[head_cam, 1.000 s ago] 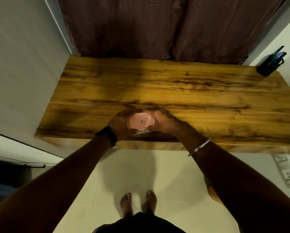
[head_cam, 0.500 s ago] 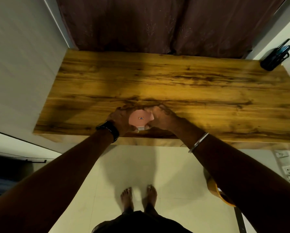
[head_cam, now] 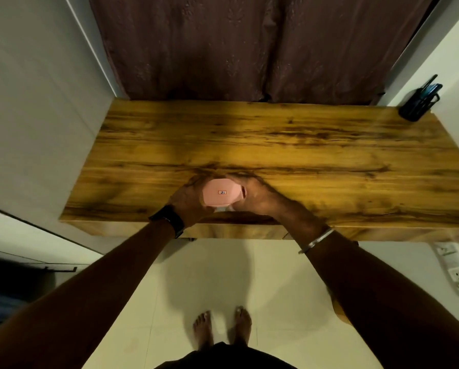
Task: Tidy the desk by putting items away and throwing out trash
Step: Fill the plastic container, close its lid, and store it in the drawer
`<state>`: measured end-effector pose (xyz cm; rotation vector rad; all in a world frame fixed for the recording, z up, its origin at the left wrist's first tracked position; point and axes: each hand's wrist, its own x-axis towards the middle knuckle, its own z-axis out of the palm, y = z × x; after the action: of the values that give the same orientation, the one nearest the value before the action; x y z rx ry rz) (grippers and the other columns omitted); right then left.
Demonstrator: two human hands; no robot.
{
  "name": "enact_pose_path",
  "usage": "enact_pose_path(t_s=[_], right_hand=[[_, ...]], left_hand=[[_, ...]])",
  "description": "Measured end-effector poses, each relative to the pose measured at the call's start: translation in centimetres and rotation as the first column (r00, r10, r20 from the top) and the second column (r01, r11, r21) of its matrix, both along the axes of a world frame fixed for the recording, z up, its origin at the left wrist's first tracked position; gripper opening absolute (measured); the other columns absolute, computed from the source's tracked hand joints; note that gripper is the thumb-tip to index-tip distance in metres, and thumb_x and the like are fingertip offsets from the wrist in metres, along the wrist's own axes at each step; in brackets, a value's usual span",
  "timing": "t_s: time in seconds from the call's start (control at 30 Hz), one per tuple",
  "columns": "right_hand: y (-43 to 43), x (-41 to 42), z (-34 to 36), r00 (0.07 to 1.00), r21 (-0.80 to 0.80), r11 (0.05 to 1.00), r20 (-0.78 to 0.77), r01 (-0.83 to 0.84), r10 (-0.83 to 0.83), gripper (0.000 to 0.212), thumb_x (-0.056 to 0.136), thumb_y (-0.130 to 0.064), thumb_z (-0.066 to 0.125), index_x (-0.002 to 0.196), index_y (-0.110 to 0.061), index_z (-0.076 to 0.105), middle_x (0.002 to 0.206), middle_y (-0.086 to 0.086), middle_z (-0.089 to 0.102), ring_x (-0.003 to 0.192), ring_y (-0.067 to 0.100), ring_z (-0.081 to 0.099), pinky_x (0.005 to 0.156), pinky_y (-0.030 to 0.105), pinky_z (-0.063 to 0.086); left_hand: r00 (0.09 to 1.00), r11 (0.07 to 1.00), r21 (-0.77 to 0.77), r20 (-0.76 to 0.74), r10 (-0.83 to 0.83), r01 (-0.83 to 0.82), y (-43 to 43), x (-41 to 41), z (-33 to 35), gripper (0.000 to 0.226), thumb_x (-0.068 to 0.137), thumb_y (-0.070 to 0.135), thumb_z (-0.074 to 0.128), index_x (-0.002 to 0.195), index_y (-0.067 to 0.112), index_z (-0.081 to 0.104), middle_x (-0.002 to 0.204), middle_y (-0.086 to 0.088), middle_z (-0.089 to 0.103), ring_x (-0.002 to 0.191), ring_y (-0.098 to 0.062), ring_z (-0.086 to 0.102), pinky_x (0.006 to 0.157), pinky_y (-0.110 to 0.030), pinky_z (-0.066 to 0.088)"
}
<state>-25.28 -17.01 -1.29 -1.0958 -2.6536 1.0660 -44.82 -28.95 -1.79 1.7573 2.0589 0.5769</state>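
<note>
The wooden desk (head_cam: 276,145) fills the middle of the frame, with a dark pen holder (head_cam: 417,105) at its upper right corner, well apart from me. My left hand (head_cam: 188,201) and right hand (head_cam: 257,198) meet at the desk's near edge, centre frame. Each is curled round one side of a pink thing (head_cam: 220,195), which sits between them and touches both. Its wider span runs left to right, so neither hand is nearer. I judge the lift must be shared, straight up. A small label (head_cam: 222,192) shows on top. Something pale (head_cam: 223,208) peeks out beneath, and I cannot tell what it is.
</note>
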Motion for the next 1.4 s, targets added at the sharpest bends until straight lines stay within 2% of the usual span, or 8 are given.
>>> enact_pose_path(t_s=[0.13, 0.27, 0.4, 0.63, 0.8, 0.87, 0.97, 1.4], right_hand=[[-3.3, 3.0, 0.9, 0.953, -0.272, 0.95, -0.214, 0.153, -0.215, 0.08, 0.082, -0.035, 0.085, 0.152, -0.041, 0.046, 0.142, -0.009, 0.061, 0.124, 0.01, 0.058, 0.099, 0.032, 0.055], [-7.3, 5.9, -2.3, 0.629, -0.538, 0.759, -0.458, 0.367, -0.628, 0.018, 0.098, -0.025, 0.07, 0.112, -0.013, 0.071, 0.098, 0.002, 0.074, 0.088, 0.014, 0.067, 0.078, 0.028, 0.056], [-11.6, 7.2, -7.3, 0.389, -0.835, 0.335, -0.161, 0.436, -0.907, 0.018, 0.101, -0.016, 0.062, 0.088, -0.006, 0.069, 0.071, 0.012, 0.064, 0.062, 0.025, 0.06, 0.06, 0.033, 0.051], [-15.0, 4.6, -15.2, 0.161, -0.96, -0.262, 0.275, 0.102, -0.948, 0.031, 0.108, -0.028, 0.048, 0.114, 0.0, 0.057, 0.095, 0.021, 0.069, 0.081, 0.032, 0.065, 0.075, 0.04, 0.052], [-13.3, 2.4, -20.4, 0.13, -0.943, -0.329, 0.321, -0.044, -0.938, 0.09, 0.098, -0.072, 0.037, 0.162, -0.011, 0.022, 0.133, 0.023, 0.061, 0.112, 0.043, 0.067, 0.082, 0.05, 0.06], [-12.8, 1.6, -20.4, 0.082, -0.926, -0.35, 0.341, -0.144, -0.936, 0.094, 0.096, -0.078, 0.032, 0.164, -0.014, 0.018, 0.131, 0.017, 0.06, 0.112, 0.041, 0.064, 0.08, 0.047, 0.061], [-12.0, 0.8, -21.4, 0.038, -0.921, -0.341, 0.34, -0.186, -0.94, 0.101, 0.092, -0.084, 0.03, 0.165, -0.015, 0.018, 0.166, 0.016, 0.033, 0.149, 0.043, 0.038, 0.119, 0.06, 0.031], [-11.5, -0.4, -23.7, -0.033, -0.944, -0.315, 0.319, -0.103, -0.947, 0.094, 0.089, -0.084, 0.04, 0.152, -0.015, 0.044, 0.16, 0.016, 0.044, 0.147, 0.041, 0.042, 0.121, 0.063, 0.027]], left_hand=[[0.999, 0.997, 0.068, -0.039, -0.027, 0.029, -2.7, 1.0, 0.3, 0.091, 0.066, 0.037, 0.088, 0.144, 0.017, 0.045, 0.137, -0.01, 0.056, 0.119, -0.029, 0.058, 0.093, -0.039, 0.055], [0.999, 0.995, 0.094, -0.016, -0.036, 0.037, -6.2, 2.7, -1.2, 0.086, 0.064, 0.035, 0.089, 0.139, 0.013, 0.051, 0.132, -0.009, 0.059, 0.101, -0.024, 0.066, 0.074, -0.03, 0.057], [0.999, 0.997, 0.063, 0.014, -0.052, 0.051, -8.9, 4.3, -3.6, 0.086, 0.067, 0.045, 0.083, 0.141, 0.022, 0.048, 0.131, -0.001, 0.059, 0.101, -0.018, 0.063, 0.074, -0.033, 0.06], [0.997, 0.998, 0.033, 0.064, -0.05, 0.048, -11.6, 5.7, -6.6, 0.085, 0.066, 0.041, 0.087, 0.139, 0.019, 0.049, 0.134, -0.001, 0.057, 0.099, -0.016, 0.064, 0.071, -0.029, 0.06], [0.997, 0.998, 0.064, 0.078, -0.022, 0.017, -13.2, 5.5, -8.9, 0.083, 0.068, 0.031, 0.089, 0.139, 0.017, 0.049, 0.133, -0.004, 0.057, 0.108, -0.018, 0.059, 0.073, -0.026, 0.058], [0.996, 0.997, 0.075, 0.084, -0.01, 0.003, -13.7, 5.3, -9.7, 0.082, 0.068, 0.032, 0.088, 0.139, 0.019, 0.049, 0.134, -0.001, 0.057, 0.107, -0.016, 0.059, 0.071, -0.026, 0.059], [0.997, 0.999, 0.044, 0.076, -0.009, 0.006, -14.5, 5.0, -11.0, 0.085, 0.071, 0.041, 0.084, 0.145, 0.025, 0.043, 0.14, 0.003, 0.052, 0.112, -0.015, 0.058, 0.074, -0.03, 0.061], [0.997, 0.996, 0.08, 0.076, 0.025, -0.031, -15.8, 5.7, -12.0, 0.085, 0.069, 0.037, 0.086, 0.142, 0.02, 0.047, 0.137, 0.0, 0.055, 0.101, -0.011, 0.059, 0.069, -0.028, 0.06]])
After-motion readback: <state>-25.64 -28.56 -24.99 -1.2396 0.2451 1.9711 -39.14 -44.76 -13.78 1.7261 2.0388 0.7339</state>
